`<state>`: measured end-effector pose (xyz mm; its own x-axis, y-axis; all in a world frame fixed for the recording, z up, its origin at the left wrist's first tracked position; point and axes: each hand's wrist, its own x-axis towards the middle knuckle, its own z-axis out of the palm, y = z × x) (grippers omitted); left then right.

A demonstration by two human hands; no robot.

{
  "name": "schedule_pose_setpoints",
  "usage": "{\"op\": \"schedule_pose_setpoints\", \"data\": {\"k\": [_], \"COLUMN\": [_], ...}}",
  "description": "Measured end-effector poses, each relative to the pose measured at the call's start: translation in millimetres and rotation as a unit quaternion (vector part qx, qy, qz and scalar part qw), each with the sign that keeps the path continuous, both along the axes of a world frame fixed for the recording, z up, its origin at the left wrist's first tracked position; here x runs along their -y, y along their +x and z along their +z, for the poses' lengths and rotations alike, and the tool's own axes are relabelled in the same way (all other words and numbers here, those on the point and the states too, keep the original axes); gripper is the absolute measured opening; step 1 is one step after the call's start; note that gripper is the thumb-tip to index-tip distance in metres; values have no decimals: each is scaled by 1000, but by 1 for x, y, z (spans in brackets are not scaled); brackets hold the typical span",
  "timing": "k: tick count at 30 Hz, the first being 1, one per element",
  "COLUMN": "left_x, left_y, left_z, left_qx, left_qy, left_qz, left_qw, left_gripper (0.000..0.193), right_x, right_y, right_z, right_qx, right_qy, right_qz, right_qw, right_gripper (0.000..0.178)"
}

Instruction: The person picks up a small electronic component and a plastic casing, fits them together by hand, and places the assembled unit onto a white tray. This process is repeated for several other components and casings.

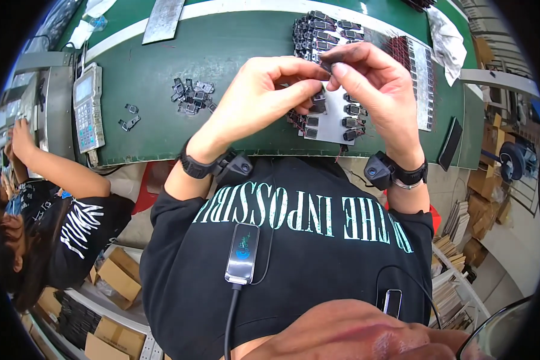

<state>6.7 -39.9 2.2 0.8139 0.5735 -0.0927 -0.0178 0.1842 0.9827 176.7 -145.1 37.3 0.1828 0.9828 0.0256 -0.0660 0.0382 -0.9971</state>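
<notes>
Both my hands meet above a silver plate (330,127) bearing rows of small black rectangular parts with thin wires. My right hand (383,87) pinches a small dark flat piece (332,58) between thumb and fingers. Close against it, my left hand (261,93) has its thumb and fingers pressed together. A small black part (319,103) shows just below the left fingertips; whether they grip it or it lies on the plate, I cannot tell. More black parts (315,33) crowd the plate's far end. To the left, a loose pile of similar parts (192,96) lies on the green table (234,42).
A keypad device (88,108) stands at the left, near another person's arm (66,171). Rightward are a second plate with rows of parts (423,84), red wires (397,51), a phone (451,143) and a white cloth (447,42). A metal sheet (164,21) lies far back.
</notes>
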Motion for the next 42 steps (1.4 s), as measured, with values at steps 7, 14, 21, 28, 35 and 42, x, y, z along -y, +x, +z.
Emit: {"op": "schedule_pose_setpoints", "data": {"k": [7,14,21,28,35,42], "left_x": [6,-7,-16,-14,-27,-4], "left_y": [7,-1,3,10,15,19], "left_z": [-9,-15,-23,-18,-23,-13], "left_qx": [40,20,66,44,100,100], "left_qy": [-25,29,-5,43,-23,-94], "left_qz": [48,60,151,176,203,147], "left_qw": [998,998,986,982,974,980], "left_gripper": [22,23,19,20,20,20], "right_x": [4,-11,-8,-18,-38,-25], "right_y": [1,-4,5,-8,-11,-6], "right_z": [-14,-22,-9,-14,-17,-17], "right_qx": [173,176,140,164,101,58], "right_qy": [15,-29,-93,26,42,43], "right_qz": [-27,-49,-54,-74,-88,-124], "right_qw": [984,983,984,983,990,990], "right_gripper": [17,19,17,12,14,13]}}
